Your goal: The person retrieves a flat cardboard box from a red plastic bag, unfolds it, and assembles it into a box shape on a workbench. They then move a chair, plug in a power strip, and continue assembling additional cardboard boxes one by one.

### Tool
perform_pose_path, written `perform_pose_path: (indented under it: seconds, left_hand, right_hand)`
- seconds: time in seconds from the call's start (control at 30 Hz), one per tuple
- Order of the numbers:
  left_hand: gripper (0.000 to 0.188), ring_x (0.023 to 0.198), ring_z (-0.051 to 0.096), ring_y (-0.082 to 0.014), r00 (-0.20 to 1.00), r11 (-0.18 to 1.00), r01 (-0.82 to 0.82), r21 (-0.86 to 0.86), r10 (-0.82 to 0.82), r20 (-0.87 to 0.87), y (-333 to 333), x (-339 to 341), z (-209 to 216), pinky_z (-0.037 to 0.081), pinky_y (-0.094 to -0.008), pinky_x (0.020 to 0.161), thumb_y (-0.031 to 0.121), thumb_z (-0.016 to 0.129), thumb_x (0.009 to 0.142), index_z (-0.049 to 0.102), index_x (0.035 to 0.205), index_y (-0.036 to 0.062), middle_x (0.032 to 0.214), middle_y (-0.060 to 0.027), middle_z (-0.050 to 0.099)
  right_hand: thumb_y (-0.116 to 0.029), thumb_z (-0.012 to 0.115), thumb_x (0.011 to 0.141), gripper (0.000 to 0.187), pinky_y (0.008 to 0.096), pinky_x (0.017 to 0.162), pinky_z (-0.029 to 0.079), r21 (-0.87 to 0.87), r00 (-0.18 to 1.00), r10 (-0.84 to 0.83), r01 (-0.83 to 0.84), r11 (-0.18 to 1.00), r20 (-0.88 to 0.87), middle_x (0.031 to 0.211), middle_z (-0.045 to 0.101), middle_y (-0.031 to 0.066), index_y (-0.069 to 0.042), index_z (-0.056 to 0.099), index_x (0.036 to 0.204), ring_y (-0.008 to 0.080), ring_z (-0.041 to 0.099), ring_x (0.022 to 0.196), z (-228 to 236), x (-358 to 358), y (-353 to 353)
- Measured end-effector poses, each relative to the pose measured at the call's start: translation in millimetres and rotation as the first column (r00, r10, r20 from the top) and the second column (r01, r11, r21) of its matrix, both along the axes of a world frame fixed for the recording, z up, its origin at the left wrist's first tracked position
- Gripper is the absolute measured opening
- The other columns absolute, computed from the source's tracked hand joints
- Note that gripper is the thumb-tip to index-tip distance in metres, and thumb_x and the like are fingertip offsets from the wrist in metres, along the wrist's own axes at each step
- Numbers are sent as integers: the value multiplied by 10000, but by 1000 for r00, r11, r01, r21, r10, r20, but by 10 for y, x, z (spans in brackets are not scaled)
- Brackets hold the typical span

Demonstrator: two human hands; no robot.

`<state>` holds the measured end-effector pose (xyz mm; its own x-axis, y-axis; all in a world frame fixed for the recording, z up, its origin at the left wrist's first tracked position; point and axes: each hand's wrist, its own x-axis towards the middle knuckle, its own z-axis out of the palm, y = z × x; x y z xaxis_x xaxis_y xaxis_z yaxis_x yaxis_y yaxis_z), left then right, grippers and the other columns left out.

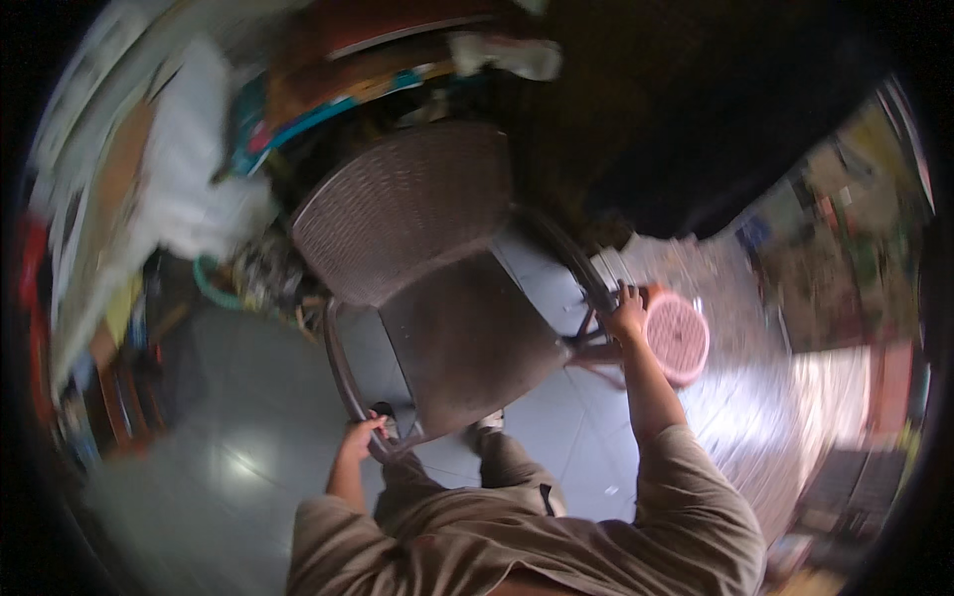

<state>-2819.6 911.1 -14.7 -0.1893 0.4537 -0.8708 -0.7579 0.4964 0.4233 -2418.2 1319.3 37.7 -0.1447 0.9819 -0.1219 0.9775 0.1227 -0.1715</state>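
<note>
The chair [477, 348] was held ahead by both arms, not yet let go; whether its legs met the tiled floor [219, 397] could not be told. The left armrest [343, 363] was clasped by the left grip [366, 434], the right armrest [566, 248] by the right grip [626, 316]. The curved back [407, 214] was weave-textured, the seat [457, 318] smooth, brown, apparently plastic. A round pink stool [678, 338] was seen nearby.
</note>
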Motion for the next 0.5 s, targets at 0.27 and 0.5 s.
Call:
perform_pose_path:
  seconds: [0.27,0.5]
  left_hand:
    - [176,501,585,-175,854,919,-383,-89,316,-412,-1372,943,185,484,-321,476,43,713,630,606,759,-10,651,-110,612]
    - [149,466,574,-157,830,884,-417,-208,277,-485,-2322,1277,280,462,-289,448,36,677,559,610,689,8,571,-78,597]
  right_hand:
    - [-50,648,669,155,313,429,432,-643,856,-258,-109,758,-449,641,569,65,-2,584,803,171,535,472,-461,-16,-373]
    - [6,606,670,109,312,407,428,-493,953,-90,-68,867,-289,559,550,113,21,528,745,203,515,421,-766,21,-989]
